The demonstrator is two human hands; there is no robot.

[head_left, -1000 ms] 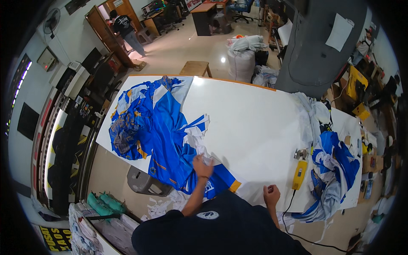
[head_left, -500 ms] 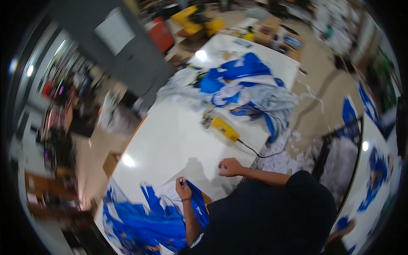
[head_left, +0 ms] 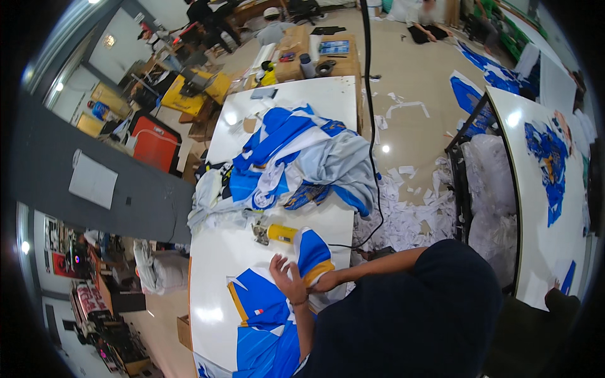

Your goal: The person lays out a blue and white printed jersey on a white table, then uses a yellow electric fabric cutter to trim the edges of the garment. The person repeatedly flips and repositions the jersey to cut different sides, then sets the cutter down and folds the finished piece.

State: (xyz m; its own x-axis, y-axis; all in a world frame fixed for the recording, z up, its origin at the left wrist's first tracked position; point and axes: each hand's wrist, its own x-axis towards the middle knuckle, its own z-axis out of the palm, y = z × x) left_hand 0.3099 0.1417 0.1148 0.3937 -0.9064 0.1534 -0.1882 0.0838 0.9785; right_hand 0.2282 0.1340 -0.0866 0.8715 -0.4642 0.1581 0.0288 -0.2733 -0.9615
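Observation:
My left hand (head_left: 288, 278) is raised over the white table with its fingers spread and nothing in them. Just right of its wrist, my right hand (head_left: 325, 282) is closed at the orange edge of a blue, white and orange fabric piece (head_left: 313, 249); its fingertips are partly hidden. Beneath and left of my hands lies more blue cloth (head_left: 257, 296) with white and orange parts, running to the near edge. Beyond the hands rests a yellow corded hand tool (head_left: 282, 233) with a metal head, partly beside the raised fabric.
A heap of blue, white and grey fabric (head_left: 302, 157) covers the table's middle. A black cable (head_left: 372, 126) hangs down to its right. Paper scraps (head_left: 409, 208) litter the floor. A second white table (head_left: 504, 126) stands right, with a co-worker's hand (head_left: 557, 285) near it.
My right hand has come left to the fabric, and a blue and orange piece now stands up beside it. The left hand has opened. The view has turned.

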